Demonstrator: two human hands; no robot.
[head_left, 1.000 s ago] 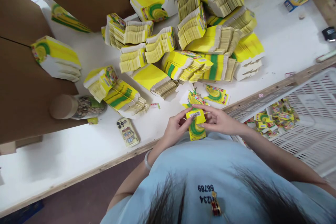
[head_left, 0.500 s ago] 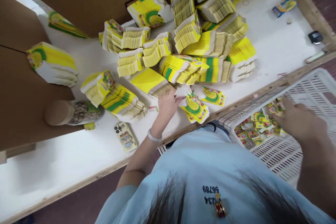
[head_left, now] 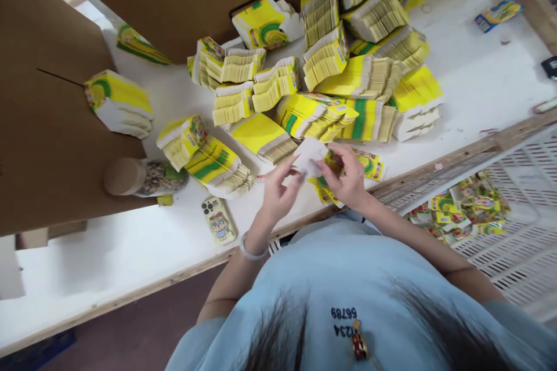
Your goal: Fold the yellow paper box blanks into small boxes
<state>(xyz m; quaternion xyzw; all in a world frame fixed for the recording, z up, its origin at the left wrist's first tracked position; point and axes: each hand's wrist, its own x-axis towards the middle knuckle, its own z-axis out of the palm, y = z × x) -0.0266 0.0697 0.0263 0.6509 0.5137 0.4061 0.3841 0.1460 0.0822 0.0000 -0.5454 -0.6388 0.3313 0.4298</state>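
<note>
Left hand (head_left: pixel 278 194) and right hand (head_left: pixel 346 177) both raised just above the near edge of the white table (head_left: pixel 130 255), fingers pinched on one flat carton blank (head_left: pixel 310 156) between them. Blank's white side turned up, a yellow printed flap showing at its right edge; held over a small pile of flat blanks (head_left: pixel 325 190) lying on the table. Left thumb and fingers closed on the blank's near-left corner; right fingers curled around its right side, probably gripping the flap, though blur hides the exact hold. Behind, a big heap of stacked yellow-and-green blanks (head_left: pixel 348 75) across the table's middle. Near left of the hands, a phone (head_left: pixel 219 221) in a cartoon case lying flat. To the right, beside the table, a white slatted crate (head_left: pixel 517 255) holding folded little boxes (head_left: pixel 461 208).
</note>
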